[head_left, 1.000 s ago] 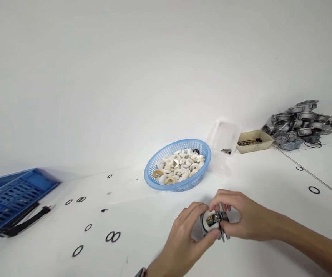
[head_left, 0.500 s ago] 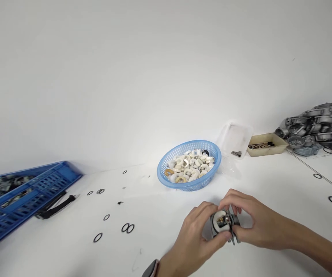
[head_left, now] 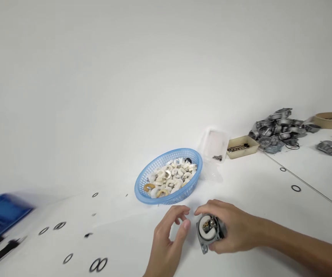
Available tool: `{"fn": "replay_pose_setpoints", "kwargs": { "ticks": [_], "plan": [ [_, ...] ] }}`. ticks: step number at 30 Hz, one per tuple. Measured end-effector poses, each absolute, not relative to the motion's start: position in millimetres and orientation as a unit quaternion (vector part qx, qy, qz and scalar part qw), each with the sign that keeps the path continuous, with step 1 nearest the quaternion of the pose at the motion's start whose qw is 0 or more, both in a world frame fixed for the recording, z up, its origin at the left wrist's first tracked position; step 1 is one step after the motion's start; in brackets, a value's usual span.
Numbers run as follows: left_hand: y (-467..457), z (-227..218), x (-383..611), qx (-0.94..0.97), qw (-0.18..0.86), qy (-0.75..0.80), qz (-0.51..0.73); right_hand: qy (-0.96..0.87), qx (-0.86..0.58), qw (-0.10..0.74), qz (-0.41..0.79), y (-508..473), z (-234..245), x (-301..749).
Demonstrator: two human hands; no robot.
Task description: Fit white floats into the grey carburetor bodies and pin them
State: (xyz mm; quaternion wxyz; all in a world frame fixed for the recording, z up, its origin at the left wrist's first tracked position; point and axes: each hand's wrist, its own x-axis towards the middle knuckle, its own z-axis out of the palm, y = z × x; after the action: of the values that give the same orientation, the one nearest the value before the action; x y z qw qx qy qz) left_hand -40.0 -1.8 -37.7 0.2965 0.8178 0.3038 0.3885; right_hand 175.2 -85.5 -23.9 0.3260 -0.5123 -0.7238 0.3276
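My right hand [head_left: 233, 229] grips a grey metal carburetor body [head_left: 203, 243] from its right side. The body's open face is turned towards me and shows a white float [head_left: 203, 230] around small brass parts [head_left: 207, 226]. Just left of it, my left hand [head_left: 170, 234] is apart from the body, thumb and fingers spread with nothing between them. Beyond both hands stands a blue basket [head_left: 138, 188] piled with white ring-shaped floats [head_left: 171, 177], a few of them yellowed.
Black rubber rings [head_left: 98, 264] lie scattered at left, near a blue crate [head_left: 1, 215]. Behind the basket are a white tray [head_left: 216, 142] and a cream tray [head_left: 242, 150] of small parts. Grey metal castings [head_left: 278, 129] are heaped at right, with a tan bowl [head_left: 331, 120] beyond.
My left hand has let go of the carburetor body and drawn away to the left. The body has turned in my right hand. The view has swung to the right.
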Motion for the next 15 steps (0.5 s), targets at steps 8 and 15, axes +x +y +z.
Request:
{"fn": "replay_pose_setpoints", "kwargs": {
  "ticks": [8,15],
  "plan": [
    [-6,-41,-41,0.819,0.269,0.326,0.389,-0.568,-0.656,0.438,0.235,-75,13,303],
    [-13,-49,-34,0.831,0.280,0.303,0.375,-0.360,-0.872,0.329,-0.036,-107,-8,414]
  ]
}}
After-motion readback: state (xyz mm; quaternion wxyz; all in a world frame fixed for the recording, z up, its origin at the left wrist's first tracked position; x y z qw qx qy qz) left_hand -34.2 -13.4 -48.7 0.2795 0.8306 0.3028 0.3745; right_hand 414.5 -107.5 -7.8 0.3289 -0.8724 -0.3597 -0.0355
